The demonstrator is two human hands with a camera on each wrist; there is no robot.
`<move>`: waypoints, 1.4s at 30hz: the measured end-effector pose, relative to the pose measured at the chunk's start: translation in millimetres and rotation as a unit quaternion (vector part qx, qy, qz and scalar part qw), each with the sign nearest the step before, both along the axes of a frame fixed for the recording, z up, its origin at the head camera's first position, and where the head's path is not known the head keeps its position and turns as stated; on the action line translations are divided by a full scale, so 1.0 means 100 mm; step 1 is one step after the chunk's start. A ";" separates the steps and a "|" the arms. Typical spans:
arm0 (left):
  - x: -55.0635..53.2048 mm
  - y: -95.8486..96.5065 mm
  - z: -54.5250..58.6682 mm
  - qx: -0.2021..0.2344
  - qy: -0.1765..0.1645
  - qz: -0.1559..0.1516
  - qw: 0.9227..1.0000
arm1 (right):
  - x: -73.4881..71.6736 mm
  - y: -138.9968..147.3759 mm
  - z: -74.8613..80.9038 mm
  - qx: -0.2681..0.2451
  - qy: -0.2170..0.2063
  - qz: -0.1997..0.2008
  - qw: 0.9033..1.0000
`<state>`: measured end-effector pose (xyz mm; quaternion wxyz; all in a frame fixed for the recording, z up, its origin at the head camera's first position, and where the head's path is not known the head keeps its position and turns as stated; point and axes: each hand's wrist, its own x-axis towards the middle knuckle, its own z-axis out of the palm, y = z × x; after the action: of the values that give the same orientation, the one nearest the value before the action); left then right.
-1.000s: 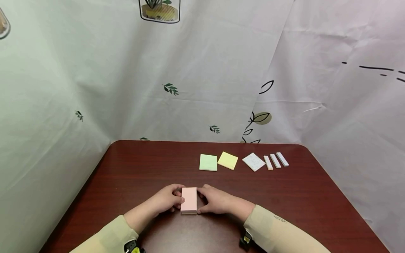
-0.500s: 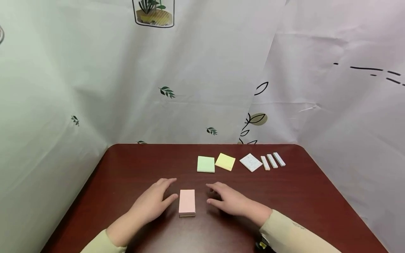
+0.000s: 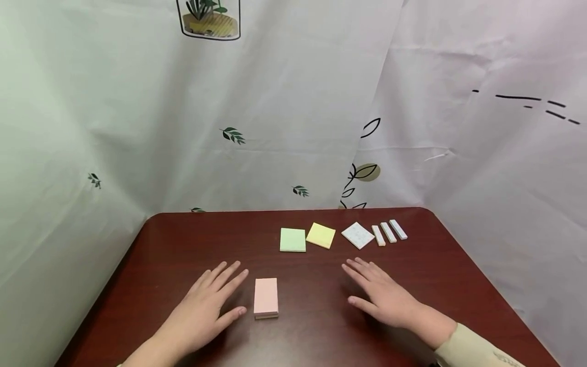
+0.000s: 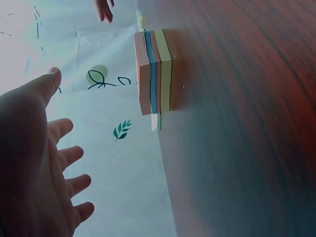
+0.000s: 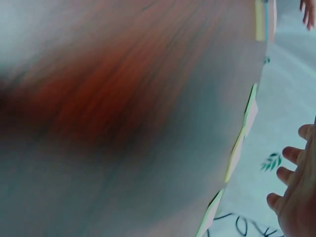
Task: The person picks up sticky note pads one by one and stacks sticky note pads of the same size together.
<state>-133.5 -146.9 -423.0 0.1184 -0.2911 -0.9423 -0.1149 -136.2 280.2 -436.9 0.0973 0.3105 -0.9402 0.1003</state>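
Note:
A neat stack of rectangular sticky note pads (image 3: 266, 295) lies near the middle of the table with a pink pad on top. From the side, in the left wrist view, the stack (image 4: 154, 74) shows pink, blue and yellow layers. My left hand (image 3: 204, 308) is spread just left of the stack, apart from it and holding nothing. Farther off on the right, my right hand (image 3: 387, 295) has straight fingers and also holds nothing. Beyond the hands lie a green square pad (image 3: 292, 240), a yellow square pad (image 3: 321, 235) and a pale patterned pad (image 3: 358, 235).
Three narrow pale strips (image 3: 388, 232) lie side by side at the back right, beside the patterned pad. The dark red wooden table (image 3: 206, 234) has rounded far corners. White cloth (image 3: 293, 102) with printed leaves hangs behind it and along both sides.
Both hands have let go of the stack's sides and moved apart, the right one farther. Their fingers have straightened. The stack stays on the table; the whole view has shifted slightly.

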 end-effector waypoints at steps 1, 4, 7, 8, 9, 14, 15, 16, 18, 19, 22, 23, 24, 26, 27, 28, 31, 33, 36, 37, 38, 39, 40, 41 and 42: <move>0.01 -0.01 0.00 -0.001 0.002 0.002 1.000 | 0.00 0.02 -0.01 0.001 0.005 0.001 1.000; 0.04 -0.03 -0.01 -0.005 0.005 0.007 1.000 | 0.00 0.04 -0.02 0.005 0.012 0.006 1.000; 0.07 -0.05 -0.02 -0.013 0.005 0.010 1.000 | 0.00 0.03 -0.05 0.002 0.005 0.009 1.000; 0.08 -0.05 -0.02 -0.013 0.004 0.011 1.000 | -0.01 0.02 -0.06 0.001 -0.001 0.009 1.000; 0.09 -0.06 -0.02 -0.013 0.004 0.012 1.000 | -0.01 0.01 -0.08 0.000 -0.005 0.009 1.000; 0.16 -0.08 -0.02 -0.012 0.012 0.014 1.000 | -0.11 -0.09 -0.11 -0.013 -0.052 0.002 0.999; 0.18 -0.09 -0.02 -0.012 0.015 0.014 1.000 | -0.15 -0.12 -0.11 -0.019 -0.065 -0.001 0.998; 0.19 -0.10 -0.03 -0.011 0.020 0.013 1.000 | -0.20 -0.16 -0.11 -0.027 -0.075 0.001 0.997; 0.22 -0.10 -0.04 -0.009 0.027 0.012 1.000 | -0.31 -0.24 -0.09 -0.044 -0.102 -0.003 0.994; 0.23 -0.11 -0.04 -0.009 0.032 0.010 0.999 | -0.37 -0.29 -0.07 -0.049 -0.113 -0.005 0.992; 0.25 -0.11 -0.03 -0.009 0.042 0.010 0.999 | -0.58 -0.47 -0.02 -0.059 -0.131 -0.016 0.989; 0.26 -0.10 -0.03 -0.009 0.040 0.010 0.999 | -0.66 -0.54 0.00 -0.059 -0.136 -0.024 0.989; 0.27 -0.10 -0.02 -0.008 0.039 0.010 0.999 | -0.73 -0.61 0.02 -0.060 -0.142 -0.030 0.988; 0.28 -0.09 0.00 -0.008 0.028 0.013 0.999 | -0.89 -0.75 0.06 -0.060 -0.144 -0.038 0.987; 0.28 -0.08 0.00 -0.007 0.019 0.015 1.000 | -0.98 -0.81 0.07 -0.057 -0.144 -0.041 0.987; 0.29 -0.07 0.01 -0.009 0.011 0.017 1.000 | -1.06 -0.88 0.08 -0.056 -0.142 -0.043 0.987; 0.28 -0.05 0.02 -0.012 -0.012 0.024 1.000 | -1.30 -1.02 0.10 -0.045 -0.139 -0.055 0.988; 0.28 -0.04 0.02 -0.015 -0.019 0.027 0.999 | -1.43 -1.09 0.09 -0.036 -0.143 -0.071 0.987; 0.27 -0.03 0.02 -0.018 -0.023 0.028 0.999 | -1.60 -1.14 0.07 -0.018 -0.158 -0.096 0.983; 0.27 -0.04 0.02 -0.020 -0.023 0.028 0.999 | -1.64 -1.15 0.06 -0.009 -0.164 -0.103 0.981; 0.27 -0.04 0.01 -0.022 -0.024 0.028 0.999 | -1.67 -1.16 0.04 0.001 -0.169 -0.108 0.980; 0.27 -0.04 0.01 -0.025 -0.025 0.029 0.999 | -1.70 -1.17 0.03 0.008 -0.173 -0.110 0.979; 0.27 -0.04 0.00 -0.027 -0.027 0.030 0.999 | -1.73 -1.18 0.02 0.016 -0.177 -0.110 0.978; 0.28 -0.05 0.00 -0.028 -0.029 0.030 0.999 | -1.74 -1.18 0.01 0.024 -0.178 -0.109 0.978; 0.28 -0.05 0.00 -0.029 -0.030 0.031 0.999 | -1.76 -1.19 0.00 0.032 -0.176 -0.106 0.978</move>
<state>-105.4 -151.9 -423.3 0.0851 -0.2611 -0.9571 -0.0923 -312.2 160.9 -437.4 -0.0696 0.1891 -0.9730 0.1129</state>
